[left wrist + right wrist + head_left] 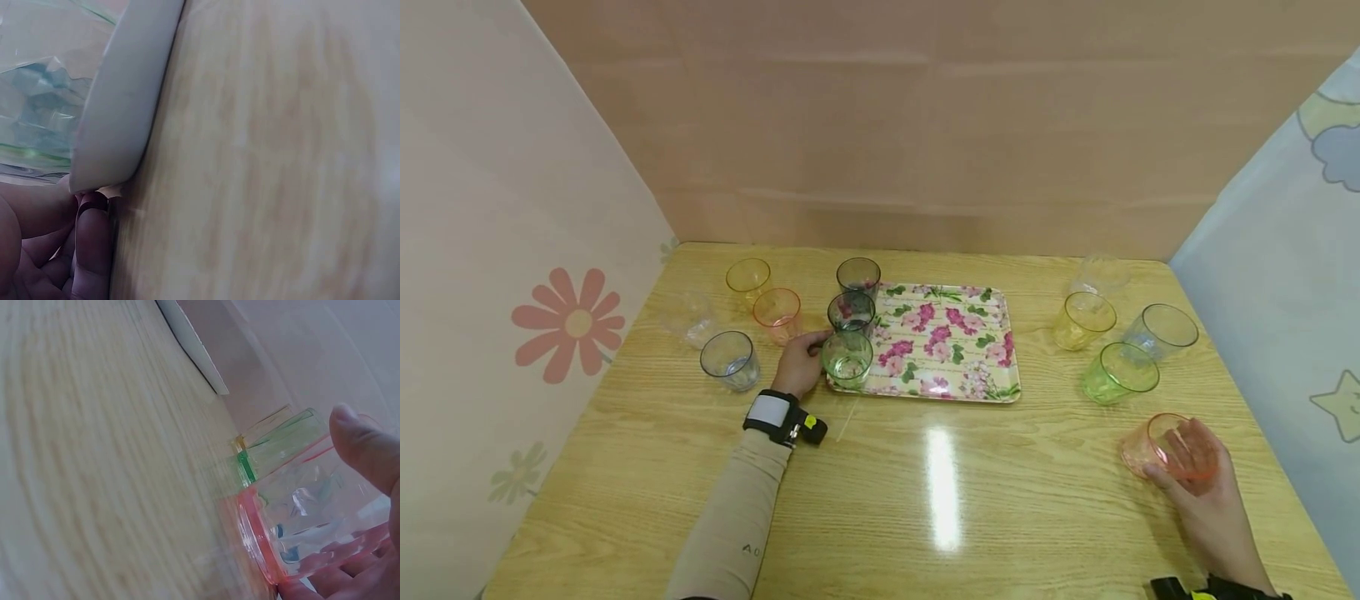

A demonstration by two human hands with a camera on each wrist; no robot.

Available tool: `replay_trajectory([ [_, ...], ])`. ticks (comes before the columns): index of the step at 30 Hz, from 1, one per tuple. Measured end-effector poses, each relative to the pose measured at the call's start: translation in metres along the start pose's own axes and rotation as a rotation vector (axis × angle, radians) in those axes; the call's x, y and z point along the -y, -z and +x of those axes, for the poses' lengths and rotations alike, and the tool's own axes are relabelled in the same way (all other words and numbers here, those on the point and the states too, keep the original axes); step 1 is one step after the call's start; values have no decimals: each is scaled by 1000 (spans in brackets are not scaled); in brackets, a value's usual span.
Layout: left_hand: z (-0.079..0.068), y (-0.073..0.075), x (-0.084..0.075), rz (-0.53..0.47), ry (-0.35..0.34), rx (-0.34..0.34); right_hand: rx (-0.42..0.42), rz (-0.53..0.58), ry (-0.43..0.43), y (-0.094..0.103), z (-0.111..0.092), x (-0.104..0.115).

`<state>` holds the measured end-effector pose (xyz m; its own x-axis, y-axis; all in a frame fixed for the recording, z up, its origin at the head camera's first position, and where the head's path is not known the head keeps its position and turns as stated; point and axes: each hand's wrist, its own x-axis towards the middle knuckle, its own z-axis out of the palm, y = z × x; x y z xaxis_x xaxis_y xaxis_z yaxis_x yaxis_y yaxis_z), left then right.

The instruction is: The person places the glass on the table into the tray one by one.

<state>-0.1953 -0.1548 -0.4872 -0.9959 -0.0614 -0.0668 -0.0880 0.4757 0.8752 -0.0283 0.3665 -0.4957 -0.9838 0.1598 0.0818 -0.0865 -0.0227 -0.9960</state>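
My left hand (800, 367) is at the left edge of a flowered tray (938, 337), its thumb and fingers pinching the rim. In the left wrist view the fingertips meet at the corner of the tray's pale wall (122, 100). A green glass (847, 365) and two dark grey glasses (852, 315) stand in a row along the tray's left side, the green one nearest that hand. At the front right, my right hand (1213, 496) grips a pink glass (1138, 450), thumb on one side and fingers round the other. The right wrist view shows the pink glass (312, 506) lying sideways in the picture.
Left of the tray are yellow (748, 282), red-rimmed (778, 317), clear (688, 321) and dark-rimmed (732, 367) glasses. Right of it stand clear (1099, 273), yellow (1081, 325), grey-blue (1163, 332) and green (1112, 379) ones. Fabric walls border the wooden table (1015, 500).
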Motion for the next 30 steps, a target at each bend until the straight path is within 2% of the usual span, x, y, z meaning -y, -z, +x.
replay_trajectory([
  [18, -2, 0, -2, -5, -1, 6, -22, -66, 18, -3, 0, 4],
  [24, -2, 0, -1, -6, 8, 8, 49, -67, 51, -7, 2, 13],
  [30, -1, 0, -1, -9, 5, 0, 167, -62, 96, -16, 3, 26],
])
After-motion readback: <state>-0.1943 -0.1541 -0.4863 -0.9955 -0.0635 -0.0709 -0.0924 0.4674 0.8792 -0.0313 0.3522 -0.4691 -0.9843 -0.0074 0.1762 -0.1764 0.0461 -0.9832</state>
